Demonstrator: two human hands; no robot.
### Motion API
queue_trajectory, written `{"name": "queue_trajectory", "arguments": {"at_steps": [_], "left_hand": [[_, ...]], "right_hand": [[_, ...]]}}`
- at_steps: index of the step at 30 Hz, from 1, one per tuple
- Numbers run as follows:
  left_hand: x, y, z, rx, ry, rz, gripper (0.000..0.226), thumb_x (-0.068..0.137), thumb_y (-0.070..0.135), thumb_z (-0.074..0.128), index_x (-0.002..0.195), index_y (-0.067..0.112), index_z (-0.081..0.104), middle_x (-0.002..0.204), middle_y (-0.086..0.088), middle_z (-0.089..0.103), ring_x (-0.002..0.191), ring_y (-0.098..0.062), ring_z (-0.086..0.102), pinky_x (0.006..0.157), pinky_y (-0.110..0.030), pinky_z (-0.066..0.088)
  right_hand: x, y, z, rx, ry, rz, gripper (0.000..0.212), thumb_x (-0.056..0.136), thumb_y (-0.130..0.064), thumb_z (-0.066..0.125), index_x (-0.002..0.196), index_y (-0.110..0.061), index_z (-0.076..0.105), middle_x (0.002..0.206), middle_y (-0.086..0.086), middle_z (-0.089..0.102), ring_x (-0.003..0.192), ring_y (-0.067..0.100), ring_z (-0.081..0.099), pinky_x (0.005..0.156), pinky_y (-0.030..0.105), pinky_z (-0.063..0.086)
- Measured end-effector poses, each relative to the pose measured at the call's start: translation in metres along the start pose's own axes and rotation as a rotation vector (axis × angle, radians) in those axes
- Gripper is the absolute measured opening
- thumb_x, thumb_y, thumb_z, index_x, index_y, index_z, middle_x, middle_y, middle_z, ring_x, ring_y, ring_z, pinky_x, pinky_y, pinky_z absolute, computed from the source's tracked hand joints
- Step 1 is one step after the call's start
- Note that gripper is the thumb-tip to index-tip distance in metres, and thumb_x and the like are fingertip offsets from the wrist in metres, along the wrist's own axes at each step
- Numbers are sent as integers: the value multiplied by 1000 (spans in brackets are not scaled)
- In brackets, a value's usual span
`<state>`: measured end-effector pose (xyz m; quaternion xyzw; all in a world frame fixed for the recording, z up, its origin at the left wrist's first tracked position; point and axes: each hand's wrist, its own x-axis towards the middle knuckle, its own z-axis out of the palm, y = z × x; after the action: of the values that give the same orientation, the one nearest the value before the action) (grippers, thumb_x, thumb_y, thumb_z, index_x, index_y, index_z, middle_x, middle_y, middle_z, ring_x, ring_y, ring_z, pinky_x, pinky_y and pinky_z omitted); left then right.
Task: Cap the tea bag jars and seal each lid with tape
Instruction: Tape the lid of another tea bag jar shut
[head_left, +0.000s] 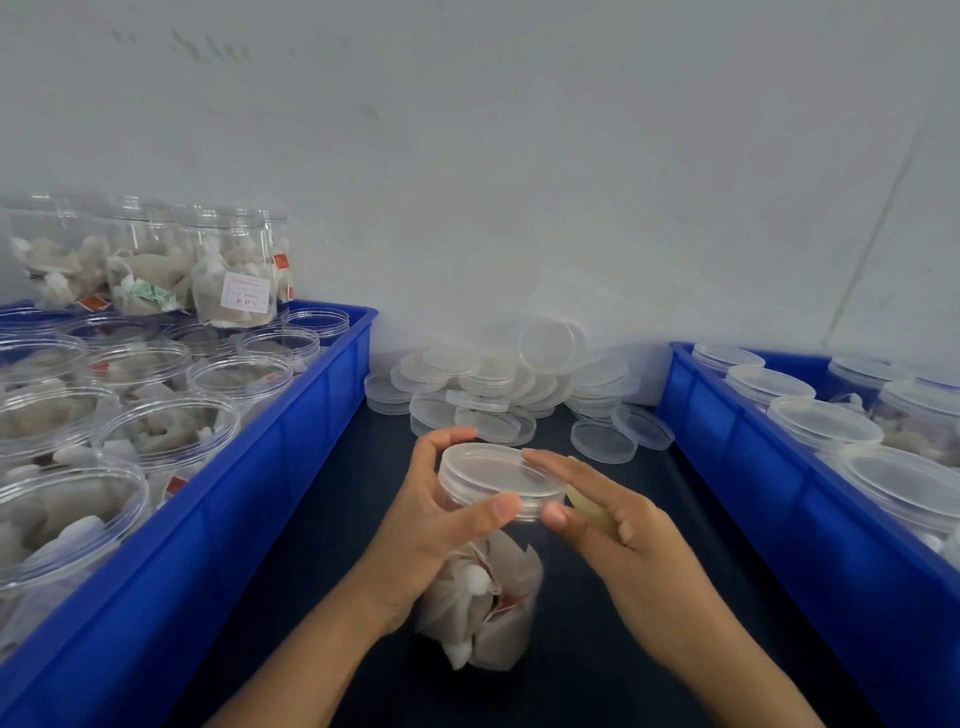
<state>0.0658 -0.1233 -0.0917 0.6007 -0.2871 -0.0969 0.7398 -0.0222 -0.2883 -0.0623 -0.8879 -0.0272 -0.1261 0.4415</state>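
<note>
A clear jar (483, 597) full of tea bags stands on the dark table in front of me, with a translucent lid (498, 475) on its mouth. My left hand (436, 514) grips the lid's left rim, thumb in front and fingers curled behind. My right hand (608, 512) touches the lid's right rim with its fingertips and holds a yellowish strip of tape (589, 506) against its fingers.
A blue crate (291, 452) on the left holds several open jars of tea bags, with more stacked at its back. A blue crate (769, 467) on the right holds capped jars. A heap of loose lids (509, 384) lies by the wall.
</note>
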Motion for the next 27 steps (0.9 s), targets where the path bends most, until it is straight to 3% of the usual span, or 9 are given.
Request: {"name": "queue_trajectory", "arguments": {"at_steps": [2, 5, 7, 10, 14, 17, 21, 24, 27], "left_hand": [[-2, 1, 1, 41, 32, -13, 96, 45, 62, 85, 121, 21, 43, 101, 13, 70, 96, -5, 68, 76, -16, 52], [-5, 0, 9, 200, 97, 61, 57, 84, 67, 53, 114, 19, 48, 100, 13, 67, 95, -3, 65, 79, -19, 52], [-6, -4, 18, 275, 286, 151, 44, 94, 54, 32, 110, 21, 57, 104, 6, 64, 98, -4, 63, 85, -23, 51], [-12, -3, 33, 463, 573, 267, 40, 98, 50, 27, 106, 28, 60, 107, 4, 58, 96, 7, 57, 78, -6, 43], [-17, -3, 37, 453, 378, 131, 73, 71, 82, 43, 128, 36, 47, 116, 18, 58, 103, 8, 57, 83, -14, 47], [-13, 1, 31, 435, 296, 73, 85, 44, 81, 69, 119, 50, 43, 111, 33, 59, 104, 14, 55, 82, -13, 46], [-8, 3, 26, 348, 312, 72, 79, 41, 70, 77, 111, 42, 54, 104, 31, 64, 98, 10, 60, 76, -11, 48], [-7, 5, 24, 264, 312, 43, 77, 43, 63, 81, 111, 37, 57, 103, 23, 68, 99, 4, 63, 81, -19, 51], [-5, 7, 19, 210, 316, 7, 77, 46, 53, 91, 113, 34, 58, 104, 17, 70, 102, -1, 65, 88, -27, 51]], "right_hand": [[1, -1, 3, 175, -44, -37, 44, 80, -51, 54, 124, -51, 55, 108, -27, 66, 99, -9, 60, 86, 19, 48], [0, -3, 3, 277, -17, -52, 46, 79, -43, 54, 126, -40, 56, 66, -32, 61, 60, -16, 56, 51, 4, 41], [0, 0, 5, 284, 24, -47, 47, 79, -46, 53, 126, -42, 55, 62, -33, 58, 58, -17, 54, 49, 3, 38], [-2, 0, 10, 269, 71, -42, 49, 79, -50, 51, 128, -45, 54, 79, -28, 66, 66, -15, 57, 57, 6, 42], [-4, 3, 15, 216, 125, -41, 44, 84, -49, 52, 128, -48, 52, 106, -13, 69, 102, 3, 64, 80, 14, 52], [-4, 3, 11, 170, 87, -62, 42, 97, -30, 50, 133, -50, 45, 116, -2, 65, 108, 12, 61, 89, 21, 52], [-4, 1, 9, 123, -6, -69, 50, 101, -29, 40, 138, -61, 28, 104, -12, 63, 70, -7, 53, 65, 9, 43], [-5, -3, 6, 27, -15, -71, 54, 94, -50, 34, 140, -65, 10, 109, -23, 61, 100, -14, 54, 85, 11, 40], [-8, -5, -6, -189, 78, -76, 64, 82, -69, 31, 138, -65, 1, 67, -11, 57, 62, -1, 54, 64, 17, 37]]}}
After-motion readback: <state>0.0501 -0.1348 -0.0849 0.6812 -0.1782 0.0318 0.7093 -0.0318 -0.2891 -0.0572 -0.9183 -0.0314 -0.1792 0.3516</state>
